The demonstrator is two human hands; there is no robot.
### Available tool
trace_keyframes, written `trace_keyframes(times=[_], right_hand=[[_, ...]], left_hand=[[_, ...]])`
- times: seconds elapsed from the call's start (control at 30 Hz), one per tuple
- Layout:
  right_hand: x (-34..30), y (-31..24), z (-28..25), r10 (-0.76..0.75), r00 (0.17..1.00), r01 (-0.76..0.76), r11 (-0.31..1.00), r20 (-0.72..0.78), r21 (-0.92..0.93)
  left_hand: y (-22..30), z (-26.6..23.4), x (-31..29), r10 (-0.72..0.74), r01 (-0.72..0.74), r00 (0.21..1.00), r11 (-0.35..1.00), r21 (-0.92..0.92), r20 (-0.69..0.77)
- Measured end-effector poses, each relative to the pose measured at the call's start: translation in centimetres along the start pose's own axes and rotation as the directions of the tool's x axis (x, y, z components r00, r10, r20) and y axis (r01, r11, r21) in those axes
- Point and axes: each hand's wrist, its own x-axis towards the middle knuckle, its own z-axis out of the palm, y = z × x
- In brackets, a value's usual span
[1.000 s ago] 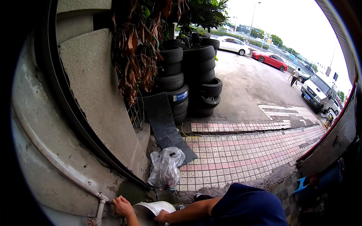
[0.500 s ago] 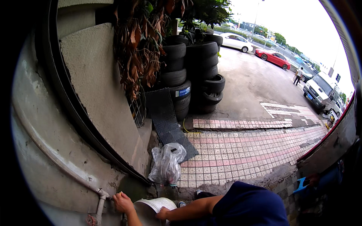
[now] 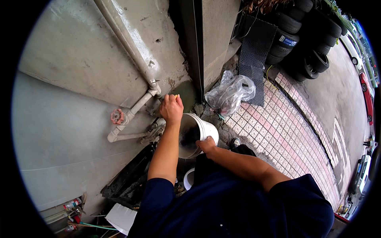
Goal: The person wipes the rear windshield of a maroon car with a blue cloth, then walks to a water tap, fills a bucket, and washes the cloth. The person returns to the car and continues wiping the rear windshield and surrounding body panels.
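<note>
My left hand is closed at the wall pipe, with a small yellow handle showing past its fingers; most of the handle is hidden. Below and to its right is a white bucket, tilted so that its mouth faces left. Something dark shows inside, too dim to name. My right hand grips the bucket's near rim. A beige pipe runs down the wall to a joint beside my left hand. A valve with a faded red wheel sits lower left on the pipework.
A clear plastic bag lies beyond the bucket, beside a black mat. Stacked tyres stand farther back. Pink and white tiles cover the ground at right. A white box and dark clutter lie at lower left.
The view has swung down and left, so the wall pipes, the bucket and both arms show more fully. My left hand stays by the pipe and my right hand on the bucket.
</note>
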Motion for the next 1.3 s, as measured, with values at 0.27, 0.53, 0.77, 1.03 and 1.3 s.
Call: trace_keyframes(times=[0.27,0.53,0.77,1.03,1.3], right_hand=[[-1.2,-1.5,-0.5,0.026,0.999,-0.021,0.994,-0.044,0.108],[-0.8,-3.0,-0.1,0.062,0.996,-0.044,0.973,-0.071,0.226],[1.2,-3.0,-0.3,0.087,0.991,-0.053,0.955,-0.105,0.293],[3.6,-1.6,-0.7,0.124,0.992,-0.112,0.873,0.006,0.475],[13.7,14.2,-8.4,0.265,0.925,0.032,0.660,-0.273,0.751]], left_hand=[[0.0,0.8,0.1,0.008,-0.008,1.000,1.000,0.020,0.010],[-0.6,-0.1,0.3,0.033,-0.034,0.997,0.999,0.018,0.065],[0.4,-0.8,0.6,0.068,-0.074,0.995,0.995,0.068,0.078],[-1.5,-3.3,0.7,0.228,-0.141,0.952,0.919,-0.370,0.205],[-2.8,-1.6,-1.0,0.198,0.121,0.914,0.699,-0.705,0.353]])
